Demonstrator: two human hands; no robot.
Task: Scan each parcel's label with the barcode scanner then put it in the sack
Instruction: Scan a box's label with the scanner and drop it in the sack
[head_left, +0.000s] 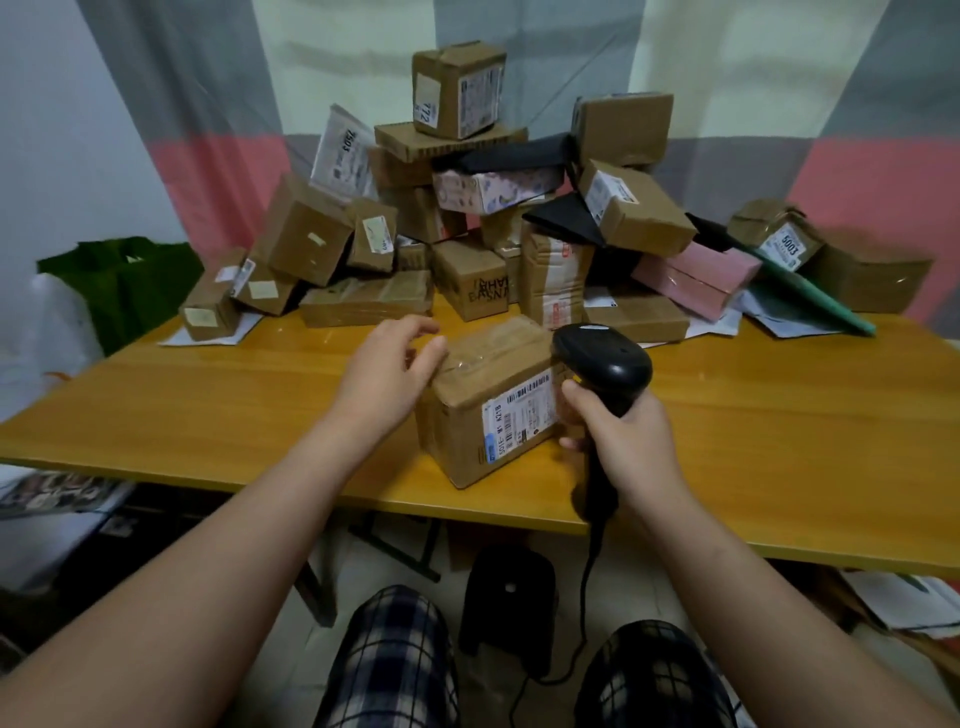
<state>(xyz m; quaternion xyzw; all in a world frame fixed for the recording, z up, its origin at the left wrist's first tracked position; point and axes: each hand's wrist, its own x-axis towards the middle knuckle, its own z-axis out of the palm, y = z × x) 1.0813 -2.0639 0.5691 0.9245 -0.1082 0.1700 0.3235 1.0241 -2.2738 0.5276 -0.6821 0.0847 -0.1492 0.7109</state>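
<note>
On our worktop (208, 405), the brown parcel (483, 374) sits near the front edge with its label (519, 421) facing us. Our right hand (631, 441) curls tightly round the barcode scanner (605, 364) beside that label. Our left hand (384, 376) lays relaxed, half-curled fingers (435, 347) seemingly on the parcel's top left edge.

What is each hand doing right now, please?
Left hand: open, fingers touching the taped brown cardboard parcel.
Right hand: gripping the black handheld barcode scanner.

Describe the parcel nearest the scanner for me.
On the orange wooden table, in front of the heap of parcels, one brown cardboard box stands alone. Only it has the left hand on it and the right hand's black barcode scanner beside its white label.
</note>
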